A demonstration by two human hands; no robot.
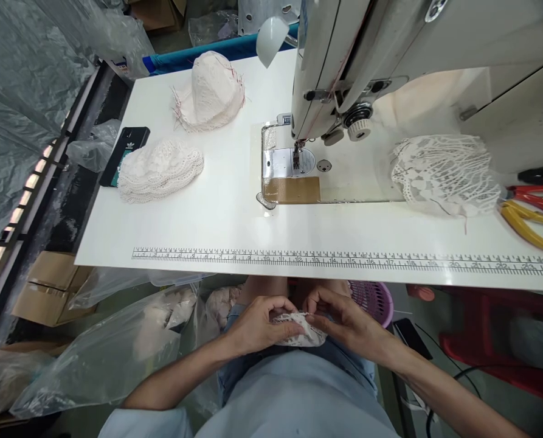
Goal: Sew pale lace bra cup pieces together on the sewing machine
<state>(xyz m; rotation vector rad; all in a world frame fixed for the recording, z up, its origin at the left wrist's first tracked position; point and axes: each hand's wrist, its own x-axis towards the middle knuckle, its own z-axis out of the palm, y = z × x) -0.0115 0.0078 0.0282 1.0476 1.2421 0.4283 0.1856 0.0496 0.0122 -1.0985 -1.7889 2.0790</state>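
Over my lap, just in front of the table edge, I hold a small piece of white lace fabric (305, 333). My left hand (271, 322) grips its left side, with thumb and fingers closed on it. At the right side, my right hand (332, 313) pinches the upper edge. Part of the lace is hidden under the fingers. Above my hands, the sewing machine (335, 73) stands on the white table (198, 225), its needle and presser foot (297, 153) over the metal plate.
White lace pieces (160, 170) lie left near a dark phone (127, 149), with a whitish cup-shaped fabric (211, 91) behind. More lace (447, 170) sits right, beside red and yellow-handled scissors (526, 222). A printed ruler (344, 260) runs along the front edge. Below is a purple basket (376, 301).
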